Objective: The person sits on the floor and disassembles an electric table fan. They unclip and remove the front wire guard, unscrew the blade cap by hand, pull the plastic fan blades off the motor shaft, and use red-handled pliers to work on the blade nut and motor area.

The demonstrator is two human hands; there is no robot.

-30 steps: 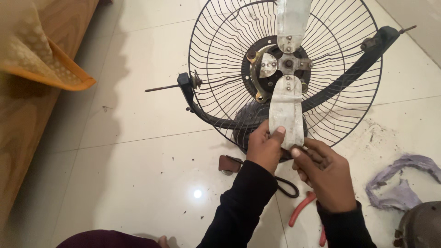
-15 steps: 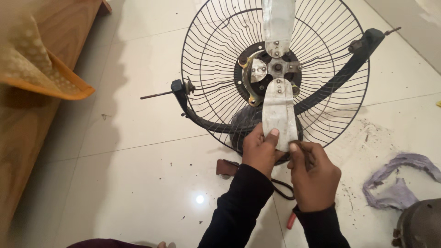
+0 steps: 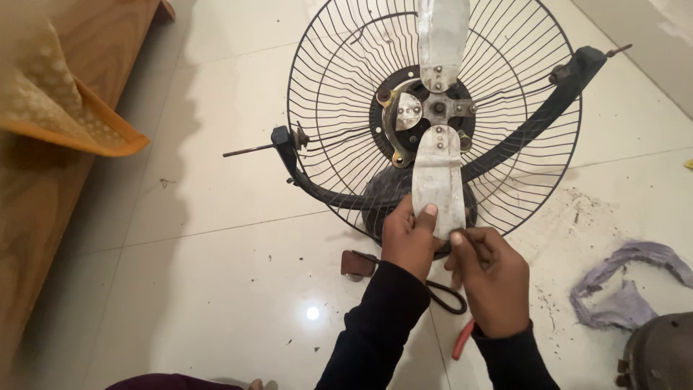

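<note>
both hands grip lower fan blade (image 3: pixel 437 180): left hand (image 3: pixel 408 238) pinches its left edge, right hand (image 3: pixel 491 278) closed at its tip. wire guard (image 3: pixel 346 87) on floor (image 3: pixel 216 289), purple rag (image 3: pixel 628 289) nearby.

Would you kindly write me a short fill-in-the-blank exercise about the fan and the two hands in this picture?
1. Both hands grip the lower metal ____ of the fan.
2. The left hand and right hand wear sleeves coloured ____.
3. The crumpled cloth on the floor tiles lies to the ____ of the hands.
4. The wire guard behind the blades is ____ in shape.

Missing words: blade; black; right; round
</note>
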